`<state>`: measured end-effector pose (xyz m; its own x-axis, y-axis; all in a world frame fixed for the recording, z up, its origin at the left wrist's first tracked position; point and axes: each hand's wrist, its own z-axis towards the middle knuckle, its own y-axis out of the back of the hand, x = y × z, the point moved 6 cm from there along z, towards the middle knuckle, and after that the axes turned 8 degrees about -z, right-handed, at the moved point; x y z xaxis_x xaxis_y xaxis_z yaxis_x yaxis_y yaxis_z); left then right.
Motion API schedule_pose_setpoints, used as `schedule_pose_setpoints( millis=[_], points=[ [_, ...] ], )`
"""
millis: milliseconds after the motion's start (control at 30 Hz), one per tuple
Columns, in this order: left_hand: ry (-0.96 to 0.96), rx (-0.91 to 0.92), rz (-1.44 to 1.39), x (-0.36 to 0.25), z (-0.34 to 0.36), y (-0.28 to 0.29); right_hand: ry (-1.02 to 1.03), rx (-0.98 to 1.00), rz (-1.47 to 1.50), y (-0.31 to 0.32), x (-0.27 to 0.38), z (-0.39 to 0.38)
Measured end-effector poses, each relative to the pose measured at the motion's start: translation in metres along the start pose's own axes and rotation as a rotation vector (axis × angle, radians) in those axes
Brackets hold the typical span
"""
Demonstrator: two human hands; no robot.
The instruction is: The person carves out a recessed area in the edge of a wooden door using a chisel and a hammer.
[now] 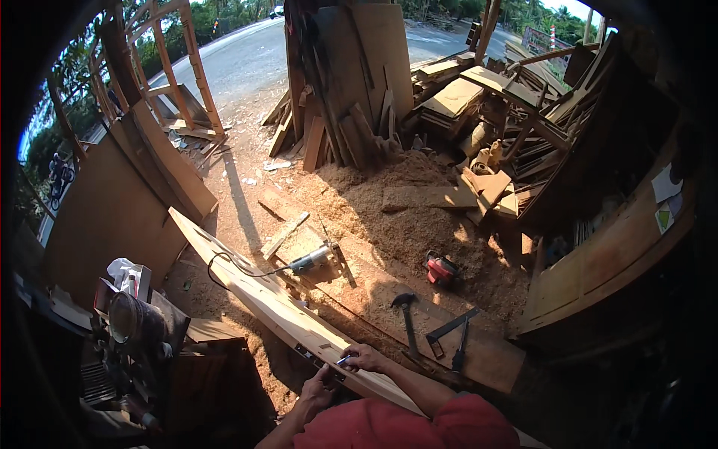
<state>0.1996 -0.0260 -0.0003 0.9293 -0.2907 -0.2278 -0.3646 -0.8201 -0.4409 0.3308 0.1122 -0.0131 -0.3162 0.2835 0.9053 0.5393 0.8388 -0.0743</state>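
A long pale wooden door or panel stands on its edge in front of me, running from the upper left to my body. Small dark fittings sit along its upper edge. My right hand reaches over the far side, its fingers closed around a small shiny metal piece at that edge. Close beside it on the near side, my left hand has its fingers bent together against the edge. Whatever those fingers grip is too small to make out.
Beyond the panel, a plank bench bears a hammer, a try square, a slim dark tool, a corded power tool and a red power tool. Sawdust and stacked wood lie behind. Machinery stands left.
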Motion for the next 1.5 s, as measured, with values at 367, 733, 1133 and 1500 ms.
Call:
schedule_pose_setpoints(
  millis=[367,733,1133,1500],
  points=[
    [-0.050,0.143,-0.074,0.005,0.008,-0.025,0.113,0.129,-0.234,0.015,0.033,0.020],
    [0.035,0.191,-0.240,0.021,-0.002,-0.024,0.088,0.323,-0.339,0.008,0.041,0.018],
    [-0.042,0.150,-0.069,0.006,0.004,-0.006,0.183,0.105,-0.491,-0.001,0.039,0.031],
    [0.008,0.097,-0.093,0.008,-0.011,0.041,0.130,0.180,-0.657,-0.049,0.025,0.030]
  ],
)
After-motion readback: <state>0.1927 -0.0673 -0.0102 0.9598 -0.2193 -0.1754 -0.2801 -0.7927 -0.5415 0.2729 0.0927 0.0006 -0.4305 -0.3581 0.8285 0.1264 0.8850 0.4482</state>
